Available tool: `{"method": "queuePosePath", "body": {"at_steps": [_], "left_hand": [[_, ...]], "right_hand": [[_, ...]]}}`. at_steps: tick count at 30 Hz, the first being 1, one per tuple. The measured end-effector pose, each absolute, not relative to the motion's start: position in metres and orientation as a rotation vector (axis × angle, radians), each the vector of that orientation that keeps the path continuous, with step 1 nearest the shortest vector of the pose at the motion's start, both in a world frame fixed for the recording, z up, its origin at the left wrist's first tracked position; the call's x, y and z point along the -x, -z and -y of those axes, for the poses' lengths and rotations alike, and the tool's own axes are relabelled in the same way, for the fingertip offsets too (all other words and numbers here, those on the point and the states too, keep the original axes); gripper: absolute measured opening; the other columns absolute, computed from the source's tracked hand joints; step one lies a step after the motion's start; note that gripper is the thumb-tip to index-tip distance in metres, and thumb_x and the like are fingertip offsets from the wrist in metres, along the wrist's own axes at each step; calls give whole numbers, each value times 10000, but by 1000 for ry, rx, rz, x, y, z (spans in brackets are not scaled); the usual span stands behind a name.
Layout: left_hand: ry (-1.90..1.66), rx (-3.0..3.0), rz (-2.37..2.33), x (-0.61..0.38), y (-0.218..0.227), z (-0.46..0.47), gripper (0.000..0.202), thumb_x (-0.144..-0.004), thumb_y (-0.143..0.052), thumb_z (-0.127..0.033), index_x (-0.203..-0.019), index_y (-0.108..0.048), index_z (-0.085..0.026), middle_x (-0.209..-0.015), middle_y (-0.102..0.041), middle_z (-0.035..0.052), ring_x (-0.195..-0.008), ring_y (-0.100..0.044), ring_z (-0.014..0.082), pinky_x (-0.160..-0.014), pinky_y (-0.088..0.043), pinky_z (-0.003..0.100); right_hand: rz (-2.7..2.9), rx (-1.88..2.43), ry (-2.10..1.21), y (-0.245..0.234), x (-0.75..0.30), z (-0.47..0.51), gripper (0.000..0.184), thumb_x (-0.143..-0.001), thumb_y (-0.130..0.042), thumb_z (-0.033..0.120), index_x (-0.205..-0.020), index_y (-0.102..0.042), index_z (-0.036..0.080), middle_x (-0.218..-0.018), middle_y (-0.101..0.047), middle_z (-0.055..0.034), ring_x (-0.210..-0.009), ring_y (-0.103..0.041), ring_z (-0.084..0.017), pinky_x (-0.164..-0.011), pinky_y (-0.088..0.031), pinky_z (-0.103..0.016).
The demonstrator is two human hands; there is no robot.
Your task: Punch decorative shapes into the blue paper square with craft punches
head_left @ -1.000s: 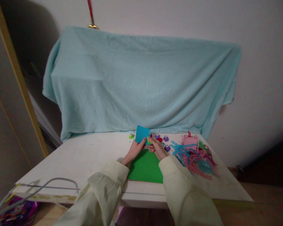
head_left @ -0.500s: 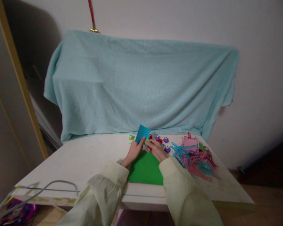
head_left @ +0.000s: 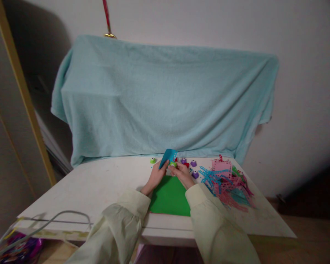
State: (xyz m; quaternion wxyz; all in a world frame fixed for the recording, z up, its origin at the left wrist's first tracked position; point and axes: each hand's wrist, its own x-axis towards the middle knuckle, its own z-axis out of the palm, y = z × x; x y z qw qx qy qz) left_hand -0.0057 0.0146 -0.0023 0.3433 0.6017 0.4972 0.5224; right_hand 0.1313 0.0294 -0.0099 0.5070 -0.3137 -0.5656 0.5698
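My left hand (head_left: 154,177) pinches a small blue paper piece (head_left: 168,156) and holds it tilted above the white table (head_left: 99,187). My right hand (head_left: 183,173) is closed on a small green paper punch (head_left: 173,164) pressed against the paper's right edge. Both hands hover over the far end of a green sheet (head_left: 169,198) that lies flat near the table's front edge.
Small punches lie behind the hands: a green one (head_left: 153,160), purple ones (head_left: 193,162) and a red one. A heap of punched blue, pink and green paper strips (head_left: 228,183) covers the right side. A light blue towel (head_left: 165,99) hangs behind. A grey cable (head_left: 57,216) crosses the front left.
The blue paper has tipped over to the right and sunk a little, and the right hand with the punch has shifted slightly left toward it.
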Motion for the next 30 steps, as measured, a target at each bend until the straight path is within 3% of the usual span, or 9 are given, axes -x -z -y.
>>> {"method": "queuePosePath", "body": {"at_steps": [9,20,30], "left_hand": [[-1369,-1568,-1282,5,3,-15,394,-792,-468,-507,-609,-509,-160,-480,-482,-29,-491,-439,115,-513,-333,226],[-1404,-1620,-1275,6,-1,-13,366,-798,-477,-492,-720,-569,-146,-531,-506,-23,-542,-457,121,-559,-360,226],[-1387,-1652,-1252,5,-4,-11,366,-801,-471,-493,-749,-577,-147,-548,-519,-20,-530,-454,120,-556,-361,226]], "right_hand": [[1330,723,-1493,4,-131,-25,280,-667,-696,397,-776,-536,193,-565,-412,68,-445,-334,-60,-422,-298,-221],[1320,711,-1483,9,-131,-29,271,-681,-687,396,-691,-520,184,-551,-399,62,-448,-331,-62,-446,-311,-234],[1306,786,-1428,5,-134,-27,341,-646,-685,476,-765,-546,189,-551,-399,66,-439,-317,-62,-429,-282,-230]]}}
